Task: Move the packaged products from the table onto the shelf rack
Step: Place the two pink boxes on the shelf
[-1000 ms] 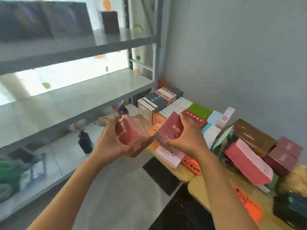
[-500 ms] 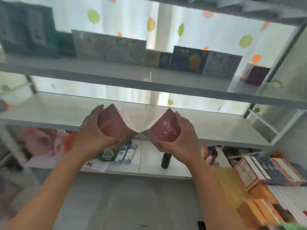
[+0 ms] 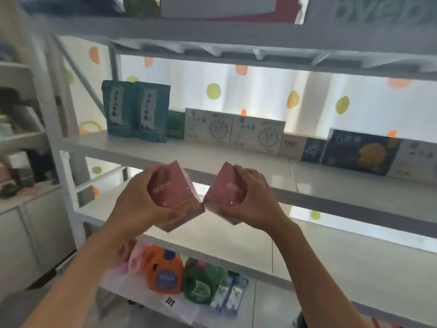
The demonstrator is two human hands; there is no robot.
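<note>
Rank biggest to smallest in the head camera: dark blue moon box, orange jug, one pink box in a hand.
1. dark blue moon box
2. left pink box, though nearness enlarges it
3. orange jug, close call

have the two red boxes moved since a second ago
Yes. The red boxes went from over the table up in front of the shelf rack, near its box-lined shelf.

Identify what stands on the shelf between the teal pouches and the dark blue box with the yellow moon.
In the head view, between the teal pouches and dark blue box: a small green box, two white boxes, then smaller beige and navy boxes.
</note>
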